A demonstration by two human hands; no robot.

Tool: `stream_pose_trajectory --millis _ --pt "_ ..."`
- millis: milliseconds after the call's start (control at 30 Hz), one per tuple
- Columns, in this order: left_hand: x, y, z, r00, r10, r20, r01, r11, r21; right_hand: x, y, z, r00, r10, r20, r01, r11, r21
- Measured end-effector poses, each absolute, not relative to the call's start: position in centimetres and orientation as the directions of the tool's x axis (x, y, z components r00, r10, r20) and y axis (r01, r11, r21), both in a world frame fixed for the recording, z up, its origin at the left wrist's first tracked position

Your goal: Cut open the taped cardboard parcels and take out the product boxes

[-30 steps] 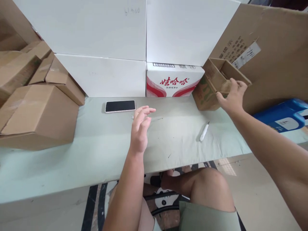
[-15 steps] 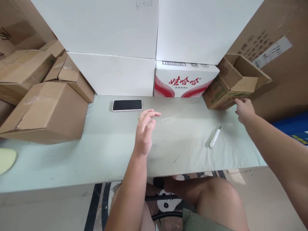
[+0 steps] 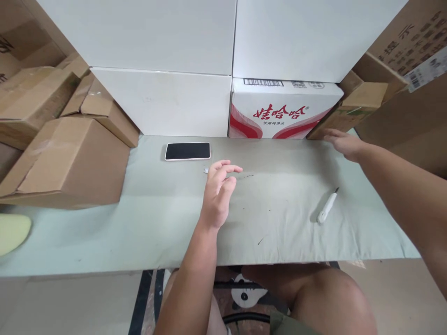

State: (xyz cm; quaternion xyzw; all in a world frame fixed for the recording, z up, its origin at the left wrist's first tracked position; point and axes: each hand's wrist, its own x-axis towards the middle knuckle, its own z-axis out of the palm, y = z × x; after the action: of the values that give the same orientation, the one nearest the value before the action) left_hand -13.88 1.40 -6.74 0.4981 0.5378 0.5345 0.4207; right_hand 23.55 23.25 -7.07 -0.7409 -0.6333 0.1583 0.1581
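My right hand reaches to the back right, fingers stretched out, at the front of an open cardboard box. Its fingertips overlap the lower front of that box; whether they touch it I cannot tell. My left hand hovers over the middle of the table, fingers loosely bent and apart, with nothing in it. Just behind its fingers a small pale piece shows in part. A phone with a dark screen lies behind and to the left of this hand. Toward the right lies a white utility knife, blade end pointing away.
White boxes are stacked along the back, one with red printing. Cardboard boxes crowd the left side. A large cardboard sheet or box stands at the right. Pale green cloth covers the table.
The open cardboard box has gone farther back beside the printed white box. My right hand has gone from gripping its edge to stretched fingers. The view has shifted slightly.
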Motion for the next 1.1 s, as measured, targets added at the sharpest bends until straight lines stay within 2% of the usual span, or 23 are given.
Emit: stream_pose_trajectory --millis 133,300,500,633,767,900,1100 --pt "-14.1 0.7 -5.9 -0.133 0.984 0.12 0.075 -0.11 0.991 19.5 20.3 -6.4 0.033 0.988 -0.151 0.935 -0.084 -0.345" --pt "-15.0 -0.8 -4.9 -0.035 0.992 0.123 -0.003 -0.124 0.992 10.9 16.8 -6.7 -0.283 0.937 -0.207 0.932 0.217 -0.29" --pt "-17.3 -2.4 -4.4 -0.06 0.988 0.145 -0.115 -0.151 0.982 -3.6 16.8 -8.4 -0.593 0.787 -0.17 0.795 0.539 -0.28" --pt "-18.8 -3.0 -4.5 -0.074 0.988 0.136 -0.187 -0.148 0.971 -12.1 19.3 -9.8 -0.648 0.736 -0.196 0.759 0.604 -0.243" --pt "-19.9 -3.5 -5.0 -0.046 0.995 0.085 -0.181 -0.092 0.979 -16.8 21.9 -11.2 -0.645 0.716 -0.266 0.763 0.621 -0.179" --pt "-21.2 -3.9 -5.5 -0.004 1.0 0.023 -0.116 -0.023 0.993 -18.0 23.5 -11.7 -0.657 0.69 -0.304 0.745 0.655 -0.126" --pt "-22.0 -4.0 -6.0 -0.053 0.998 -0.041 -0.094 0.036 0.995 -17.7 24.0 -11.6 -0.7 0.642 -0.312 0.701 0.701 -0.129"
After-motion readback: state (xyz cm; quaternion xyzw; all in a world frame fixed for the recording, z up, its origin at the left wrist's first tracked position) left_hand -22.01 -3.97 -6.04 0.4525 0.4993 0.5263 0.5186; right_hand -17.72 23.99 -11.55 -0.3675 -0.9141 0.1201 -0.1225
